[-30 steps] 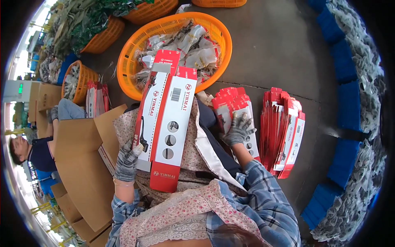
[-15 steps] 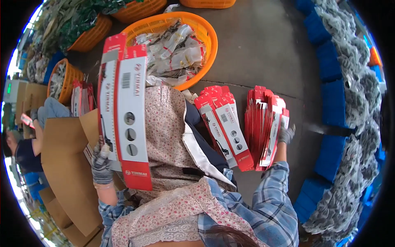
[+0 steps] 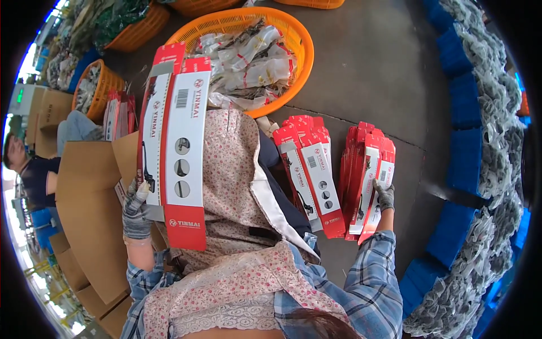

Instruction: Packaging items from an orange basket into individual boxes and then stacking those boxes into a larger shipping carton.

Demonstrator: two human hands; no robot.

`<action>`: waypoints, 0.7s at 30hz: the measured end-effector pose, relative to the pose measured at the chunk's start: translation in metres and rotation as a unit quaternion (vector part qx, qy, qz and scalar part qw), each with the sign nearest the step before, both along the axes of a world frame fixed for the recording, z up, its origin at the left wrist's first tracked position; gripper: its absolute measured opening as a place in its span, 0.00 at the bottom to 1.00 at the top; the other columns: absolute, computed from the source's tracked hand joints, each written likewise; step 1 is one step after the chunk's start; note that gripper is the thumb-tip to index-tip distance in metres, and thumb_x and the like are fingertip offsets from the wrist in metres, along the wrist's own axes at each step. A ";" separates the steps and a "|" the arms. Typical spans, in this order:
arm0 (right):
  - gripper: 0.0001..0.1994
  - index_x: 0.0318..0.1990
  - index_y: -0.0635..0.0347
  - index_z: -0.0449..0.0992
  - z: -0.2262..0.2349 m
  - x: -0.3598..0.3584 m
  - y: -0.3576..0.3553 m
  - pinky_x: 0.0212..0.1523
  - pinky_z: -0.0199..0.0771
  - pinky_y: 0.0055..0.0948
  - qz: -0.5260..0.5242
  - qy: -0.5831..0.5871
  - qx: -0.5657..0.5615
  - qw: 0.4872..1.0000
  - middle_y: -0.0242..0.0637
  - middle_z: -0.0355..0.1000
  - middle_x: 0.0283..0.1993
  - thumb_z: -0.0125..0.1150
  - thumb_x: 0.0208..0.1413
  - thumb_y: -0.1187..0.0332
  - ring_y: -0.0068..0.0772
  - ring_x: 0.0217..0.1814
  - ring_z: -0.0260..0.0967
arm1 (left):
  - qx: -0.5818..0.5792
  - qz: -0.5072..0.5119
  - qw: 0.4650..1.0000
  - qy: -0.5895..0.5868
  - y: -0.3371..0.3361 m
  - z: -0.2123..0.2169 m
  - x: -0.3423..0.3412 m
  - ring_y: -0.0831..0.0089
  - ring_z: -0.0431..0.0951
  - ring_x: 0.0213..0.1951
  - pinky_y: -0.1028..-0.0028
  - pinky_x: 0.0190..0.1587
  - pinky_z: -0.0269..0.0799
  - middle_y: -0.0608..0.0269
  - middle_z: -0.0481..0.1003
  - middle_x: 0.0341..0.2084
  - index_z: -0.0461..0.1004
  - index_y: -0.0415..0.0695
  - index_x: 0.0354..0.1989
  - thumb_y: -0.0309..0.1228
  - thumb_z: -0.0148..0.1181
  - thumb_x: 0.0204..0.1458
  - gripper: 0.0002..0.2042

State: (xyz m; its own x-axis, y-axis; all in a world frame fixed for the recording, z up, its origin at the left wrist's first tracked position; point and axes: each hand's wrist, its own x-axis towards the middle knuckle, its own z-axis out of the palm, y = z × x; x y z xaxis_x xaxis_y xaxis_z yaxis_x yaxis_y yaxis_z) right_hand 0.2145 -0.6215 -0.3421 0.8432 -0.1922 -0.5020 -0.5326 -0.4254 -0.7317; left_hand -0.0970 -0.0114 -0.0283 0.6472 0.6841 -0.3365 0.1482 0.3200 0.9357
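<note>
My left hand (image 3: 136, 209), in a grey knit glove, grips the lower left edge of a long, flat red and white carton (image 3: 188, 121). The carton stands nearly upright over my lap and shows round product pictures. At my right, my gloved right hand (image 3: 385, 197) is closed on the outer edge of a flat red and white carton (image 3: 371, 164), with the thumb across its printed face. That carton lies against a pile of like cartons (image 3: 349, 155); the fingers behind it are hidden. A second pile of flat cartons (image 3: 316, 169) lies just left of it, beside my knee.
An orange basket (image 3: 306, 53) of plastic-wrapped parts stands ahead. Brown cardboard boxes (image 3: 84, 209) crowd my left. Blue crates (image 3: 464, 152) heaped with grey bagged items (image 3: 497, 113) line the right. Another person (image 3: 39, 175) sits at far left, near more flat cartons (image 3: 117, 116).
My right hand has shifted onto the front of the outer carton, which now fans away from its pile. The view has moved slightly; my left hand keeps its carton.
</note>
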 end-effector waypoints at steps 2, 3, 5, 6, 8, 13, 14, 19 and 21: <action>0.38 0.52 0.64 0.65 0.004 -0.003 -0.003 0.49 0.68 0.31 -0.002 0.013 -0.021 1.000 0.41 0.72 0.46 0.76 0.36 0.54 0.34 0.45 0.69 | -0.014 0.003 1.000 -0.002 -0.003 -0.002 0.011 0.76 0.73 0.46 0.73 0.51 0.69 0.64 0.73 0.45 0.68 0.41 0.53 0.26 0.55 0.53 0.17; 0.38 0.52 0.64 0.64 0.006 -0.004 -0.003 0.48 0.69 0.31 -0.002 0.026 -0.039 0.999 0.41 0.72 0.46 0.76 0.36 0.53 0.34 0.45 0.69 | -0.025 0.007 1.000 -0.004 -0.003 -0.002 0.015 0.76 0.73 0.45 0.74 0.51 0.69 0.65 0.74 0.43 0.69 0.41 0.52 0.25 0.56 0.52 0.18; 0.39 0.53 0.65 0.64 0.013 0.002 0.009 0.47 0.69 0.31 0.003 0.034 -0.053 0.998 0.41 0.72 0.46 0.75 0.37 0.52 0.34 0.44 0.69 | -0.031 0.016 0.999 -0.011 -0.007 -0.002 0.018 0.77 0.73 0.44 0.75 0.50 0.69 0.66 0.74 0.41 0.69 0.41 0.52 0.25 0.58 0.51 0.18; 0.38 0.55 0.64 0.63 0.017 0.005 0.028 0.46 0.70 0.30 0.023 -0.009 -0.208 0.978 0.40 0.72 0.46 0.73 0.40 0.53 0.32 0.44 0.69 | -0.021 0.012 0.999 -0.022 -0.008 -0.003 0.013 0.77 0.73 0.43 0.76 0.49 0.69 0.66 0.74 0.41 0.70 0.41 0.51 0.26 0.57 0.51 0.17; 0.36 0.57 0.63 0.62 0.033 0.016 0.068 0.43 0.70 0.27 0.055 -0.108 -0.490 0.863 0.38 0.72 0.45 0.69 0.45 0.53 0.29 0.42 0.69 | 0.029 0.010 0.999 -0.018 -0.016 -0.007 0.006 0.77 0.74 0.42 0.76 0.47 0.70 0.67 0.75 0.40 0.71 0.42 0.50 0.29 0.57 0.53 0.16; 0.27 0.62 0.55 0.58 0.193 0.011 0.263 0.42 0.72 0.25 0.099 -0.105 0.323 0.935 0.38 0.67 0.50 0.58 0.57 0.59 0.23 0.40 0.68 | 0.211 -0.059 0.975 0.024 -0.053 0.012 0.023 0.75 0.73 0.43 0.75 0.48 0.68 0.65 0.75 0.38 0.69 0.39 0.51 0.32 0.54 0.57 0.16; 0.28 0.62 0.55 0.58 0.241 -0.002 0.301 0.42 0.73 0.27 0.131 -0.103 0.392 0.905 0.38 0.66 0.52 0.58 0.57 0.59 0.23 0.41 0.68 | 0.176 -0.072 0.982 -0.016 -0.059 0.015 0.029 0.75 0.73 0.44 0.75 0.49 0.68 0.64 0.74 0.39 0.68 0.39 0.52 0.33 0.56 0.56 0.18; 0.30 0.64 0.56 0.55 0.357 -0.026 0.442 0.45 0.72 0.31 0.305 -0.174 0.477 0.806 0.43 0.65 0.53 0.59 0.56 0.62 0.28 0.48 0.66 | 0.136 -0.138 0.979 -0.059 -0.064 0.019 0.014 0.73 0.72 0.46 0.73 0.50 0.67 0.62 0.72 0.43 0.63 0.38 0.56 0.36 0.59 0.53 0.24; 0.31 0.64 0.58 0.54 0.372 -0.041 0.481 0.46 0.72 0.33 0.343 -0.267 0.423 0.795 0.46 0.65 0.54 0.58 0.56 0.62 0.32 0.51 0.66 | 0.407 -0.117 0.905 -0.046 -0.045 0.017 0.015 0.73 0.71 0.45 0.72 0.50 0.67 0.61 0.72 0.44 0.63 0.40 0.56 0.33 0.60 0.52 0.23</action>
